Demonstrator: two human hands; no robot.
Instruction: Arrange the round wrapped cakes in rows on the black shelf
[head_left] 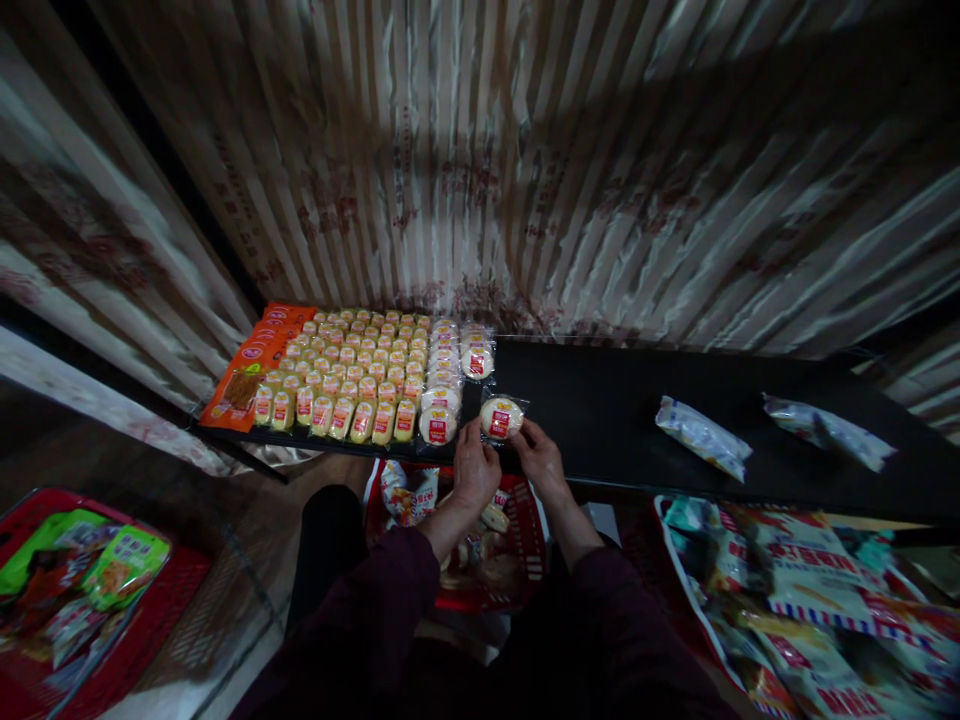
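Observation:
A round, pale cake in clear wrap (501, 418) with a red label is at the front edge of the black shelf (592, 410). My right hand (541, 458) grips its right edge, thumb and fingers closed. My left hand (475, 466) has its fingers closed at the wrapper's lower left edge. Just left of it runs a row of similar round cakes (438, 424), with another short row (478, 362) behind. Further left stand several rows of small yellow wrapped cakes (361, 420). Below my hands is a red basket (541, 535) holding more wrapped snacks.
Orange packets (244, 375) lie at the shelf's left end. Two silvery-white packets (703, 436) rest on its right part. A red basket (176, 600) of snacks stands at lower left; another basket (679, 570) with large bags is at lower right. A pleated curtain (480, 170) hangs behind.

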